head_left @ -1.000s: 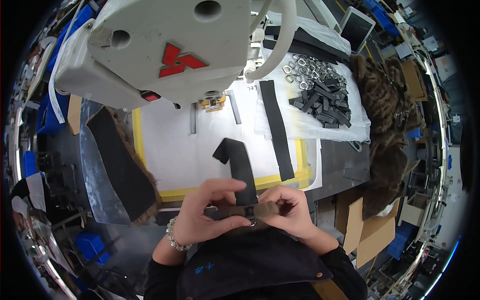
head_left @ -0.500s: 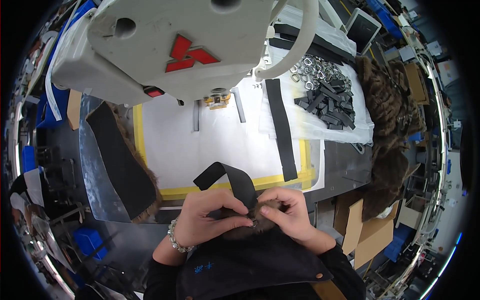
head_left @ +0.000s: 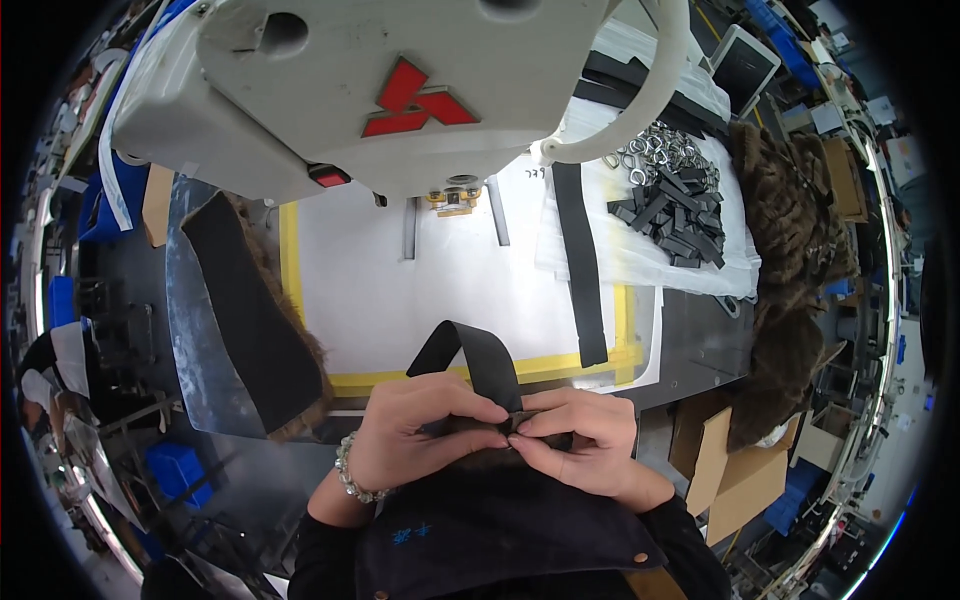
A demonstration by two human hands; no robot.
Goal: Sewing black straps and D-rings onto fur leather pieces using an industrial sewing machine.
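A wide black strap (head_left: 482,362) arches up from between my hands, its far end bent over to the left. My left hand (head_left: 425,425), with a beaded bracelet at the wrist, pinches the strap's near end between thumb and fingers. Against it, fingertip to fingertip, my right hand (head_left: 585,440) pinches the edge of a dark piece at the same spot. A little brown fur (head_left: 490,460) shows below the fingers. Whatever small part lies between the fingertips is mostly hidden. Both hands are close to my dark apron (head_left: 500,525), at the table's front edge.
A pale sewing machine head (head_left: 400,100) overhangs the white, yellow-taped work surface (head_left: 350,300). Left lies a black-backed fur piece (head_left: 250,310); right, a flat black strip (head_left: 580,270), metal rings (head_left: 665,150) and short black pieces (head_left: 680,215). Brown fur (head_left: 790,210) and a cardboard box (head_left: 740,480) stand beyond.
My right hand has shifted its grip, its fingertips now meeting the left ones. Less fur shows between the hands. The table and machine appear slightly further right in view.
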